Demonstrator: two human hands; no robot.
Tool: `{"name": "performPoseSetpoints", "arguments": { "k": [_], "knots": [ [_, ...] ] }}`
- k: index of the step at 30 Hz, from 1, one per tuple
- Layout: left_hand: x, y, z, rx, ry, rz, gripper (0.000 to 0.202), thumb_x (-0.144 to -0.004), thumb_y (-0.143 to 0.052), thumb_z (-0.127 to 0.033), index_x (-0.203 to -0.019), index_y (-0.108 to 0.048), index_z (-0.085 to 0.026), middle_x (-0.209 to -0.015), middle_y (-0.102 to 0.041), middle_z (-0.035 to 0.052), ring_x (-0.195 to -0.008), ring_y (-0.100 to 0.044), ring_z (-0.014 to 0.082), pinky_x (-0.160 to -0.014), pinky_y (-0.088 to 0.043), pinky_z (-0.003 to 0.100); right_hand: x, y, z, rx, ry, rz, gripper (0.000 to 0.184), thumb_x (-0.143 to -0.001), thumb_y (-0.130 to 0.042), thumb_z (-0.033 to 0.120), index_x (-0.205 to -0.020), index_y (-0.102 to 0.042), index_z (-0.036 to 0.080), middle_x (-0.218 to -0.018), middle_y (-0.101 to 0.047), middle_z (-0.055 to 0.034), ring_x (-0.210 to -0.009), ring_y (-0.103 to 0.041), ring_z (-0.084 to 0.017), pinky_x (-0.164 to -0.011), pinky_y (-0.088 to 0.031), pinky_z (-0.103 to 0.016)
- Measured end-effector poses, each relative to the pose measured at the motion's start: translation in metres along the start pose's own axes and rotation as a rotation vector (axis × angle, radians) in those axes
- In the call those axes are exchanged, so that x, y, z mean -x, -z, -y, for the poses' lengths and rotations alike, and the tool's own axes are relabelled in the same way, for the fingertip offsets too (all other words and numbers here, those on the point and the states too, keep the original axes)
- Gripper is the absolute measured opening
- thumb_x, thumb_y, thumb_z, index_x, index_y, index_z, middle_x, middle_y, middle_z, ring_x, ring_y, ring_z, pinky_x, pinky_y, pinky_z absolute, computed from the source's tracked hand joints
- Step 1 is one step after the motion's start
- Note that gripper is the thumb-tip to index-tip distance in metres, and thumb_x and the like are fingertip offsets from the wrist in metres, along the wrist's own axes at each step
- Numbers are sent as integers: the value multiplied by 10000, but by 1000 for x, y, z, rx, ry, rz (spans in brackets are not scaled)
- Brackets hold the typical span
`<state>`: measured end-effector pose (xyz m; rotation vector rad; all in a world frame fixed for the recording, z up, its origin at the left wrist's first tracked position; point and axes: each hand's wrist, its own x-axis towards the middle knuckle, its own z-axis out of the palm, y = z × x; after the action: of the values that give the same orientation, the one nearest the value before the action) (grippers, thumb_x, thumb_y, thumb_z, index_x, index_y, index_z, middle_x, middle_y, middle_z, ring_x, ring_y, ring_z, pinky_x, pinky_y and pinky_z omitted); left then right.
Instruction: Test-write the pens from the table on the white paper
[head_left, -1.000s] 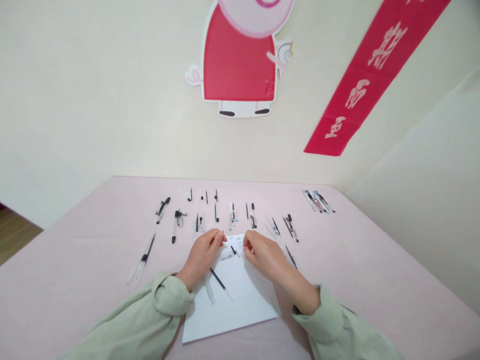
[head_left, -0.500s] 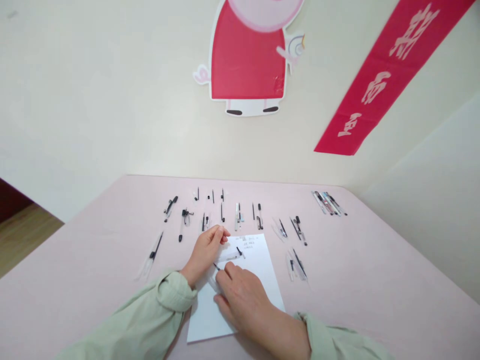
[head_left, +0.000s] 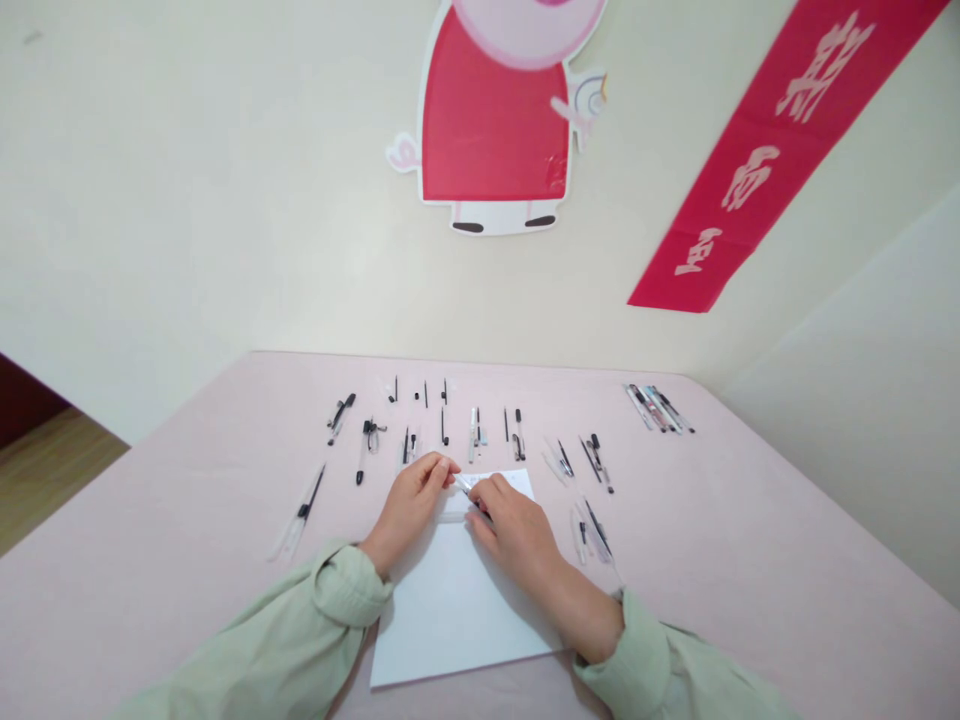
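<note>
My left hand [head_left: 412, 502] is closed in a pinch above the left side of a white sheet of paper [head_left: 450, 610]. A small clear pen part [head_left: 462, 483] shows at its fingertips. My right hand [head_left: 517, 525] is closed too, its fingers around a slim dark pen refill [head_left: 481, 507] that slants up toward the left fingertips. Refill and clear part meet or nearly meet; I cannot tell whether they are joined. On the paper between the hands lies a clear pen barrel [head_left: 451, 518], partly hidden.
Several taken-apart pens lie in groups beyond the paper, among them a black-capped pen [head_left: 341, 416]. To the left rests a refill with clear parts [head_left: 304, 510], to the right another set [head_left: 596, 530]. A row of pens [head_left: 660, 408] lies at the far right. Behind rises the wall [head_left: 300, 200].
My right hand has moved up and away from the lower paper, bringing the refill to my left fingertips. My left hand has barely moved.
</note>
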<state>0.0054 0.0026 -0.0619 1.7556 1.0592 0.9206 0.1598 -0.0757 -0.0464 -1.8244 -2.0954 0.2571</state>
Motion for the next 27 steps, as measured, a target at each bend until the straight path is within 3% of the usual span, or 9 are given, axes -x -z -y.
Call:
{"name": "performPoseSetpoints", "arguments": {
  "k": [5, 8, 15, 20, 27],
  "knots": [
    [5, 2, -5, -97, -85, -50, 281, -924, -403, -364, -864, -621, -197, -849, -638, 47, -834, -603, 203, -757, -463, 311, -10, 8, -23, -88, -143, -143, 105, -916, -453, 179, -977, -532, 212, -961, -614, -25, -835, -602, -174, -690, -399, -268],
    [9, 2, -6, -188, -158, -36, 226, -921, -399, -287, -885, -605, -202, -905, -632, 53, -900, -590, 209, -812, -448, 325, -13, 8, -33, -100, -159, -167, 129, -906, -435, 156, -969, -533, 211, -965, -611, -24, -859, -595, -172, -711, -393, -266],
    [15, 1, -3, -399, -198, 15, 171, -819, -402, -121, -892, -534, -201, -875, -576, 46, -851, -555, 223, -777, -443, 369, -13, 1, -37, -120, -136, -149, 157, -899, -457, 133, -965, -564, 227, -970, -596, -21, -862, -587, -160, -710, -393, -249],
    [18, 2, -4, -517, -232, 46, 180, -786, -442, -109, -930, -502, -199, -928, -580, 62, -889, -544, 251, -802, -426, 418, -14, -1, -37, -156, -102, -111, 153, -921, -479, 163, -989, -595, 235, -992, -585, -20, -858, -595, -151, -720, -404, -243],
    [18, -1, -1, -537, -280, 81, 123, -843, -477, -158, -952, -515, -201, -956, -602, 63, -915, -561, 251, -823, -427, 415, -17, -7, -41, -119, -78, -56, 156, -886, -560, 158, -982, -631, 258, -976, -572, 1, -787, -589, -131, -671, -371, -232]
  ]
}}
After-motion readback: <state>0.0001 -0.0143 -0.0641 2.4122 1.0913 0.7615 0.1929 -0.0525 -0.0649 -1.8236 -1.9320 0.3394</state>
